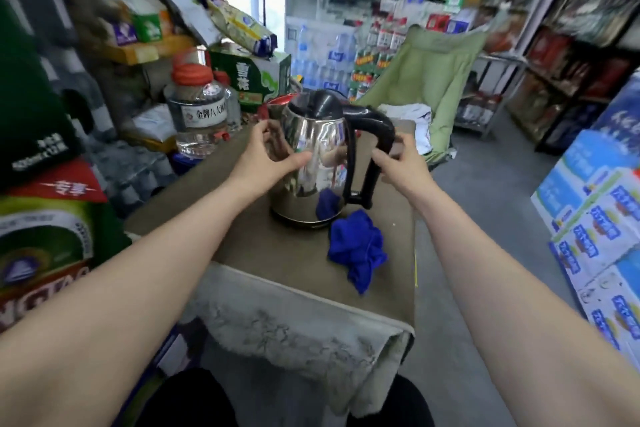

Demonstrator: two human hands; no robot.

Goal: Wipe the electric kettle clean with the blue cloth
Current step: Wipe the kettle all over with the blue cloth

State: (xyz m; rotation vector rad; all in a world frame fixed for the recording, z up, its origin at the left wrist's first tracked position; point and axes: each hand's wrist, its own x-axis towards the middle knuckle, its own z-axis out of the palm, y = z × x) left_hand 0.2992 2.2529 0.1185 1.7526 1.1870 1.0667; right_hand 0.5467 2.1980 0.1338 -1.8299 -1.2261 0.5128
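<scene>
While gripping electric kettle (311, 149) upright on table (277, 253)
L hand (266, 152) curled round its side, R hand (405, 166) curled on handle (379, 132); blue cloth (356, 250) crumpled beside base

I see a brown-covered table (284, 253). The kettle (311, 163) stands upright on it, the crumpled blue cloth (358, 250) just beside its base. A grey furry blanket (277, 322) hangs over the near edge.

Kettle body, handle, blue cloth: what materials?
Kettle body: polished metal, probably stainless steel; mirror-like reflections. Handle: black plastic by the look, smooth moulded curve, dull sheen. Blue cloth: soft napped fabric, perhaps microfibre; lies crumpled in folds.
</scene>
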